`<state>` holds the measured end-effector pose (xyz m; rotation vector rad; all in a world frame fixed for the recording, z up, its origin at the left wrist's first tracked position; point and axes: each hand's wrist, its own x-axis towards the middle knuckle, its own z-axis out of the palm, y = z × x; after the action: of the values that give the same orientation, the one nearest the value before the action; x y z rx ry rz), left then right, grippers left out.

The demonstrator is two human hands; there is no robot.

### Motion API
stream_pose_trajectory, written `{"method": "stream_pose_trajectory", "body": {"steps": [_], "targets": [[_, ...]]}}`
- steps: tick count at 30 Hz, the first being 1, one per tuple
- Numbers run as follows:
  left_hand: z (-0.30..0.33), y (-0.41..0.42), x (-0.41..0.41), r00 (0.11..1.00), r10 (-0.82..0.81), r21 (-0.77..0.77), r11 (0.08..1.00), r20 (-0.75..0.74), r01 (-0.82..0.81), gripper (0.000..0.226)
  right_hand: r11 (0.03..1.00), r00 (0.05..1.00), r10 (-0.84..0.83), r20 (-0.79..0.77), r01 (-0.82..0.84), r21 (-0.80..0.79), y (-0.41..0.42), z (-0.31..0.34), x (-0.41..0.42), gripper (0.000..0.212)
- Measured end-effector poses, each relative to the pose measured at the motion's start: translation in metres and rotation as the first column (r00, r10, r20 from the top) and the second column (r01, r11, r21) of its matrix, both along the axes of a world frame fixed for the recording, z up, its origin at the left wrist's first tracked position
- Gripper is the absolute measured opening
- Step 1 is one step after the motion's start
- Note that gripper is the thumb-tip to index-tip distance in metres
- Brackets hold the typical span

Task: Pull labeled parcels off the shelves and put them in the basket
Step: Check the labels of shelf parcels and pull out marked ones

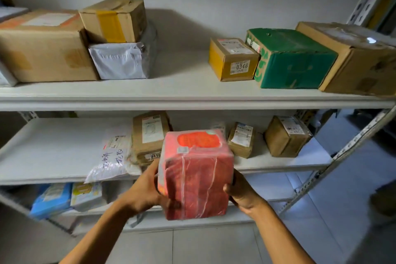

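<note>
A red parcel (196,174) wrapped in clear film, with an orange label on top, hangs in the air in front of the middle shelf (53,156). My left hand (147,188) grips its left side and lower corner. My right hand (241,192) grips its right side, fingers hidden behind it. No basket is in view.
The top shelf (171,92) carries brown cartons (42,49), a white bag parcel (122,60), a small yellow box marked 0346 (233,60), a green box (293,60) and another carton (360,60). Middle shelf holds small labelled boxes (287,136) and a white mailer (111,156). Blue packets (51,199) lie lower left.
</note>
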<state>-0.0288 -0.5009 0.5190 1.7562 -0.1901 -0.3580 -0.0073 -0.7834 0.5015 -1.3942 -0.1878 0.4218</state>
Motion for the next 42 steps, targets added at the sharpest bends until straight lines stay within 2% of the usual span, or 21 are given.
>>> {"method": "stream_pose_trajectory", "body": {"steps": [4,7,10,12,16,18,20,22,23,25,27,29,30,32,34,37,40,42], "targets": [[-0.008,-0.008,0.003,0.998,-0.008,0.026,1.000,0.066,0.006,0.118,0.990,0.999,0.025,0.034,-0.029,0.141,-0.003,0.001,-0.015,0.089],[0.002,-0.019,0.011,0.974,-0.002,0.113,0.993,0.226,-0.024,0.112,0.921,0.975,0.042,-0.218,0.047,0.387,-0.007,0.008,-0.015,0.099],[0.012,-0.031,0.025,0.859,-0.118,0.276,0.961,0.498,-0.029,0.089,0.899,0.946,0.052,-0.319,0.095,0.428,-0.011,0.017,-0.012,0.111],[0.019,-0.039,0.029,0.761,-0.208,0.365,0.930,0.614,-0.041,0.075,0.900,0.895,0.067,-0.441,0.137,0.415,-0.019,0.012,-0.007,0.111],[0.025,-0.048,0.037,0.657,-0.326,0.469,0.882,0.680,-0.048,0.064,0.927,0.806,0.063,-0.588,0.171,0.333,-0.035,0.000,-0.020,0.099],[0.020,-0.049,0.043,0.653,-0.324,0.464,0.885,0.684,-0.047,0.067,0.935,0.794,0.040,-0.607,0.185,0.304,-0.037,-0.010,-0.027,0.085],[0.007,-0.046,0.049,0.742,-0.206,0.363,0.930,0.638,-0.054,0.089,0.932,0.819,-0.007,-0.573,0.213,0.292,-0.034,-0.019,-0.031,0.079],[-0.009,-0.041,0.054,0.889,-0.031,0.223,0.971,0.456,-0.081,0.112,0.909,0.850,-0.034,-0.526,0.245,0.336,-0.030,-0.027,-0.033,0.081],[-0.014,-0.041,0.054,0.944,0.033,0.172,0.981,0.327,-0.094,0.112,0.893,0.865,-0.050,-0.499,0.262,0.365,-0.029,-0.030,-0.034,0.081],[-0.022,-0.044,0.055,0.985,0.040,0.170,0.983,0.170,-0.070,0.091,0.890,0.891,-0.052,-0.451,0.246,0.383,-0.026,-0.030,-0.036,0.079],[-0.026,-0.050,0.056,0.995,0.031,0.211,0.976,0.098,-0.051,0.074,0.916,0.906,-0.077,-0.415,0.229,0.329,-0.026,-0.026,-0.037,0.087],[-0.026,-0.052,0.058,0.996,0.083,0.185,0.980,-0.014,-0.079,0.065,0.933,0.933,-0.155,-0.324,0.247,0.263,-0.029,-0.026,-0.036,0.086],[-0.024,-0.053,0.059,0.989,0.109,0.155,0.984,-0.096,-0.093,0.059,0.936,0.945,-0.195,-0.263,0.259,0.238,-0.030,-0.027,-0.037,0.083],[-0.017,-0.058,0.051,0.937,0.097,0.025,0.995,-0.336,-0.094,0.028,0.944,0.953,-0.219,-0.209,0.261,0.200,-0.032,-0.028,-0.040,0.082],[-0.011,-0.060,0.043,0.872,0.010,-0.091,0.994,-0.490,-0.062,0.047,0.955,0.955,-0.218,-0.199,0.251,0.161,-0.035,-0.035,-0.042,0.084],[-0.016,-0.063,0.041,0.864,-0.068,-0.161,0.987,-0.500,-0.016,0.063,0.960,0.953,-0.226,-0.203,0.254,0.121,-0.039,-0.041,-0.049,0.083],[-0.024,-0.066,0.045,0.860,-0.101,-0.129,0.991,-0.499,0.042,0.090,0.958,0.947,-0.227,-0.227,0.259,0.125,-0.052,-0.043,-0.054,0.083],[-0.027,-0.070,0.049,0.869,-0.124,-0.131,0.989,-0.480,0.069,0.104,0.957,0.944,-0.221,-0.246,0.259,0.131,-0.063,-0.039,-0.058,0.091]]}}
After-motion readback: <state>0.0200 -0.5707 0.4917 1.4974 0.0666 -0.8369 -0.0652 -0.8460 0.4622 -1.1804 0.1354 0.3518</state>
